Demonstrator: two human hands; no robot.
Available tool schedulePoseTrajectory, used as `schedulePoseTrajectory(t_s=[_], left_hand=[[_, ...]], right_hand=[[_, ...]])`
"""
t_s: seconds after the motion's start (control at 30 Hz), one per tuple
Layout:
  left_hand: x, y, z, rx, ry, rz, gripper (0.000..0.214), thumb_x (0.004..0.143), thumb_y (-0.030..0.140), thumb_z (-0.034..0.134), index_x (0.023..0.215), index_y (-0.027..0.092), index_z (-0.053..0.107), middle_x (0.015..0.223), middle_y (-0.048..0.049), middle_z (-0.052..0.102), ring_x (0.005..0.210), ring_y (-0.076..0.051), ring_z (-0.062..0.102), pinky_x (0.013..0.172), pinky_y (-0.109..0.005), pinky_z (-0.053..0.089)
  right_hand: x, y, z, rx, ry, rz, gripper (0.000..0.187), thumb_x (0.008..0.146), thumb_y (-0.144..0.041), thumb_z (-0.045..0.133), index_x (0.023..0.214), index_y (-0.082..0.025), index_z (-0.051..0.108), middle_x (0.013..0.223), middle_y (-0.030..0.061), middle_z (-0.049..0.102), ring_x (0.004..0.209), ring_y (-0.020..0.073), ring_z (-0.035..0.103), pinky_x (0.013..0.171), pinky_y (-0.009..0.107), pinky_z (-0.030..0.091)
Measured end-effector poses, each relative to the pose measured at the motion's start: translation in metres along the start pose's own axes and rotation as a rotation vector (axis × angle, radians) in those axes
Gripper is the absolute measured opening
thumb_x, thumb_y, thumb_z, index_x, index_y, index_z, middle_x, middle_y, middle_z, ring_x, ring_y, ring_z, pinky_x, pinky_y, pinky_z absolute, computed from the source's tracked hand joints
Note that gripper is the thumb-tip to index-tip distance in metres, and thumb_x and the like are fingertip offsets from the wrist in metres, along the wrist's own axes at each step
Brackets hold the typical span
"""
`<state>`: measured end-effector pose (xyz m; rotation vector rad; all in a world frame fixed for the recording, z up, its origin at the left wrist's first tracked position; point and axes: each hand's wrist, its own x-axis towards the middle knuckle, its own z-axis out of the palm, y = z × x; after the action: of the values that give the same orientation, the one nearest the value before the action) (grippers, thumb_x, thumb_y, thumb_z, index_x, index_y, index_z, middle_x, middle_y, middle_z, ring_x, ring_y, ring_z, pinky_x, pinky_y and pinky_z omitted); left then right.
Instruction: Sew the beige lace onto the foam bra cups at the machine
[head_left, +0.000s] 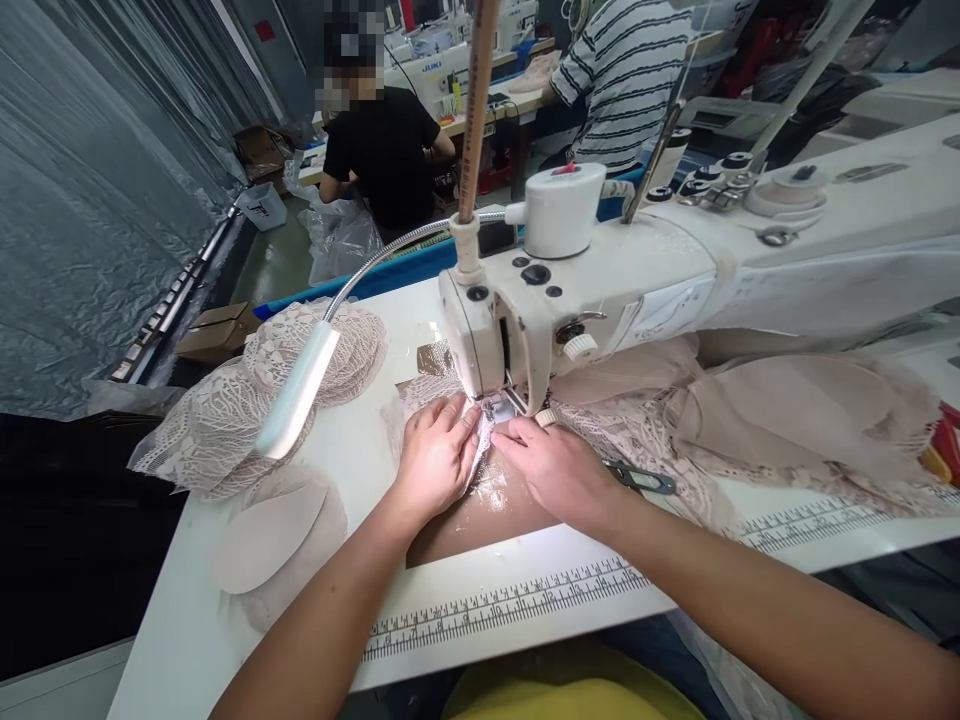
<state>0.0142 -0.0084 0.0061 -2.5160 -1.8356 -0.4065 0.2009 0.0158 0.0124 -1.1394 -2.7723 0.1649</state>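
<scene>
A strip of pale pink lace fabric [478,452] lies under the presser foot of a white sewing machine [480,335]. My left hand [439,455] grips the lace just left of the needle, thumb and fingers close together on it. On the other side, my right hand [562,472] has its fingertips pinched at the fabric's edge near the foot. A shiny brown sheet [480,520] covers the table beneath both hands. Thread snips [643,478] lie beside my right wrist.
Lace pieces [225,430] are stacked at left, with beige cup pieces [270,540] nearer. More beige fabric [780,410] lies at right. A lamp [300,390] on a bendy arm hangs over the table. A ruler strip [510,605] runs along the front edge. Two people sit beyond the machine.
</scene>
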Motion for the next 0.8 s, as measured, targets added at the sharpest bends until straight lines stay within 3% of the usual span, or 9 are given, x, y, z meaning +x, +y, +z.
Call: schedulePoseTrajectory(t_s=[0.1,0.23,0.33,0.43,0.53,0.67,0.8], left_hand=[[-0.003,-0.002,0.001,0.009,-0.001,-0.058,0.039,0.091,0.028,0.042,0.127,0.019,0.054,0.132,-0.0134,0.053,0.124,-0.036,0.041,0.097,-0.058,0.036],[-0.009,-0.006,-0.01,-0.07,-0.055,-0.109,0.041,0.084,0.016,0.045,0.124,0.021,0.058,0.137,-0.0096,0.051,0.128,-0.037,0.04,0.1,-0.063,0.033],[-0.021,-0.004,-0.028,-0.259,-0.204,0.058,0.041,0.075,0.008,0.051,0.108,0.025,0.067,0.13,-0.0032,0.059,0.128,-0.032,0.044,0.105,-0.057,0.034],[-0.038,0.005,-0.046,-0.502,-0.343,0.262,0.04,0.074,0.006,0.053,0.103,0.029,0.069,0.12,0.0013,0.065,0.126,-0.024,0.048,0.109,-0.046,0.036],[-0.05,0.011,-0.055,-0.605,-0.262,0.206,0.037,0.081,0.009,0.049,0.11,0.025,0.066,0.12,-0.0024,0.065,0.122,-0.02,0.052,0.106,-0.039,0.042],[-0.048,0.01,-0.044,-0.445,-0.107,-0.024,0.03,0.09,0.022,0.046,0.115,0.019,0.063,0.123,-0.0091,0.062,0.114,-0.021,0.058,0.098,-0.038,0.05],[-0.031,0.014,-0.024,-0.243,-0.121,0.146,0.032,0.089,0.026,0.049,0.114,0.011,0.063,0.129,-0.016,0.058,0.121,-0.027,0.053,0.103,-0.045,0.045]], right_hand=[[-0.002,0.002,0.005,0.008,0.063,-0.049,0.04,0.079,0.0,0.045,0.108,-0.018,0.065,0.095,0.0053,0.063,0.078,0.0172,0.052,0.065,0.028,0.036],[-0.003,0.006,0.009,0.084,0.169,-0.115,0.035,0.083,-0.003,0.045,0.106,-0.018,0.066,0.092,0.0046,0.063,0.081,0.017,0.053,0.072,0.027,0.039],[-0.005,0.009,0.009,0.169,0.23,-0.154,0.032,0.086,-0.005,0.043,0.102,-0.017,0.068,0.09,0.0051,0.064,0.081,0.0157,0.054,0.073,0.026,0.04],[-0.006,0.011,0.007,0.217,0.236,-0.185,0.029,0.086,-0.008,0.043,0.093,-0.015,0.07,0.084,0.0062,0.063,0.08,0.0157,0.054,0.072,0.025,0.042],[-0.007,0.013,0.006,0.276,0.225,-0.223,0.028,0.087,-0.012,0.043,0.095,-0.015,0.07,0.081,0.0062,0.062,0.078,0.0158,0.054,0.071,0.026,0.042],[-0.007,0.013,0.006,0.284,0.218,-0.26,0.029,0.088,-0.013,0.042,0.099,-0.016,0.069,0.081,0.0054,0.062,0.077,0.0158,0.053,0.071,0.026,0.041],[-0.006,0.012,0.005,0.191,0.186,-0.224,0.027,0.086,-0.012,0.044,0.101,-0.015,0.067,0.085,0.0062,0.062,0.08,0.0173,0.052,0.072,0.028,0.04]])
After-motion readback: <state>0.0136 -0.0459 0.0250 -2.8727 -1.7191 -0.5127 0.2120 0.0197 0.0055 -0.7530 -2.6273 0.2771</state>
